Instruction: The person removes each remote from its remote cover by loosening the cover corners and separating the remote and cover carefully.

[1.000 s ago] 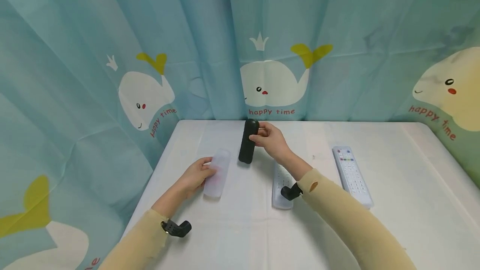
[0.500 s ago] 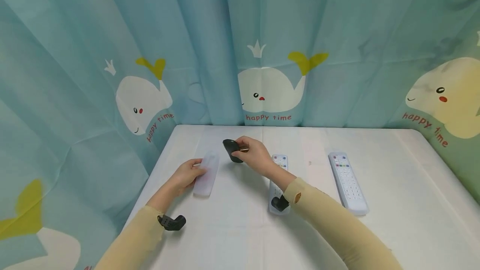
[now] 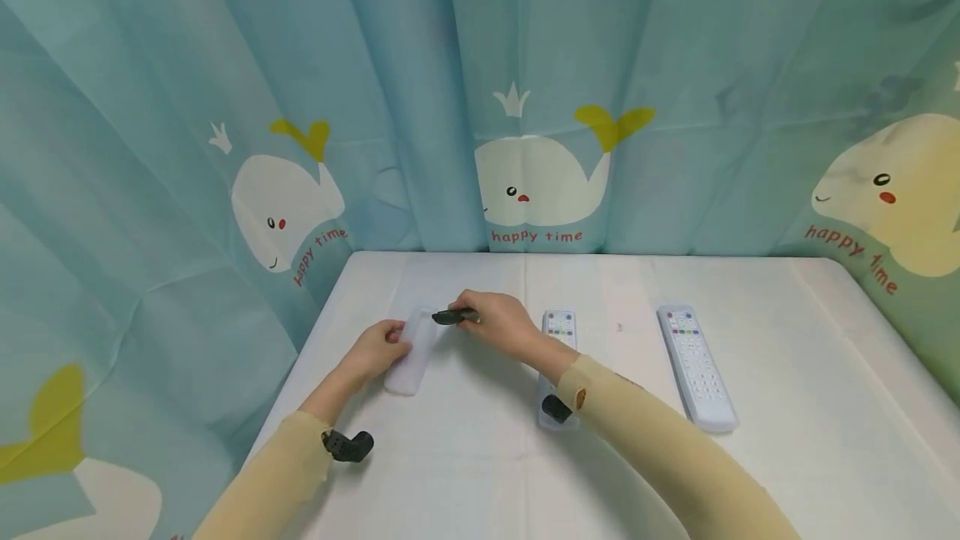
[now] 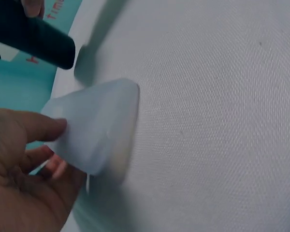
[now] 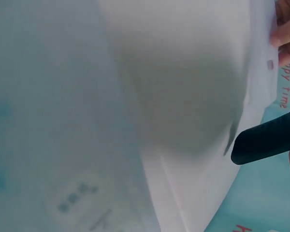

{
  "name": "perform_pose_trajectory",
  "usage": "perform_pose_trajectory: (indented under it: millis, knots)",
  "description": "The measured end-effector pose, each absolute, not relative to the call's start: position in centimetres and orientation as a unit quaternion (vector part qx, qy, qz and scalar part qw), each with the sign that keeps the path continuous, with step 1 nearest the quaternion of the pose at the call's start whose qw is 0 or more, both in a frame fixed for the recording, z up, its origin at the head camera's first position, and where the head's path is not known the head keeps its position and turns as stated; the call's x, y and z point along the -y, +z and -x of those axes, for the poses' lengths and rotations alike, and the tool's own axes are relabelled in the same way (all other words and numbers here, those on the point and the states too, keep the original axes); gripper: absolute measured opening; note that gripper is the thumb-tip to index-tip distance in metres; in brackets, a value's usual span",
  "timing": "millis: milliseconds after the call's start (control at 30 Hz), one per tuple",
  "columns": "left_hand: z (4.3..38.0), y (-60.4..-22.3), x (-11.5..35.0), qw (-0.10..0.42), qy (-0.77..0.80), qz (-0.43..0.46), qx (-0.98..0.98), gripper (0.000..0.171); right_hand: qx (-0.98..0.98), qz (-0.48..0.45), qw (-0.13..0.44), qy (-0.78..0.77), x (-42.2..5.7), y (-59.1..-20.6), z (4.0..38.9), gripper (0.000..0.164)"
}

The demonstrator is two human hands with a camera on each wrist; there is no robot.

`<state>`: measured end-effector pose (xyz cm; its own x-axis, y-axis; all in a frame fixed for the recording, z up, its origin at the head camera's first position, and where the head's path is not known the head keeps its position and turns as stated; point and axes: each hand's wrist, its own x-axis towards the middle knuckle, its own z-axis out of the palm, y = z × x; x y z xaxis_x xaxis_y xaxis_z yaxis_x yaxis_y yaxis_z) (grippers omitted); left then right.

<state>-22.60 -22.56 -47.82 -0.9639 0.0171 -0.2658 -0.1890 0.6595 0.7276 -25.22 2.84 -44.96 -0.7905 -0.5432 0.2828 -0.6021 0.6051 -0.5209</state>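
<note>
At the left of the table my left hand (image 3: 372,354) pinches the edge of a translucent soft remote cover (image 3: 415,363). In the left wrist view the thumb lies on top of the cover (image 4: 94,125), with fingers beneath it. My right hand (image 3: 498,322) grips a slim black remote control (image 3: 452,317) near the far end of the cover. In the head view the remote is seen nearly end-on, and its buttons do not show. The right wrist view has the remote (image 5: 266,140) held apart from the cover (image 5: 263,58).
A white remote in a clear cover (image 3: 558,325) lies under the right forearm, partly hidden. Another white covered remote (image 3: 697,369) lies further right. The white table (image 3: 795,340) ends at a blue whale-print curtain (image 3: 420,107).
My right hand has moved left and down with the black remote, tipping it from upright to nearly end-on. The left hand still holds the cover in about the same place.
</note>
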Motion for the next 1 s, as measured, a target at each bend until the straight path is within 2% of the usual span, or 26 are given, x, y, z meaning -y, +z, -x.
perform_pose_trajectory:
  millis: [233,367,533,633,1000]
  knots:
    - [22.5,-47.4,22.3,0.112,0.341,0.030,-0.933,0.050,0.895,-0.379,0.067,0.225,-2.4,-45.4,25.0,0.024]
    - [22.4,-47.1,22.2,0.111,0.334,0.032,-0.936,0.049,0.882,-0.433,0.104,0.153,-2.3,-46.0,24.5,0.025]
    - [22.2,-46.8,22.1,0.108,0.329,0.033,-0.937,0.047,0.852,-0.496,0.157,0.058,-2.0,-46.7,24.0,0.015]
    - [22.2,-46.8,22.1,0.108,0.325,0.031,-0.939,0.046,0.838,-0.518,0.171,0.015,-1.7,-46.9,23.8,0.012]
    - [22.3,-47.2,22.3,0.110,0.326,0.026,-0.938,0.048,0.807,-0.563,0.162,-0.072,-1.2,-47.4,23.4,0.013]
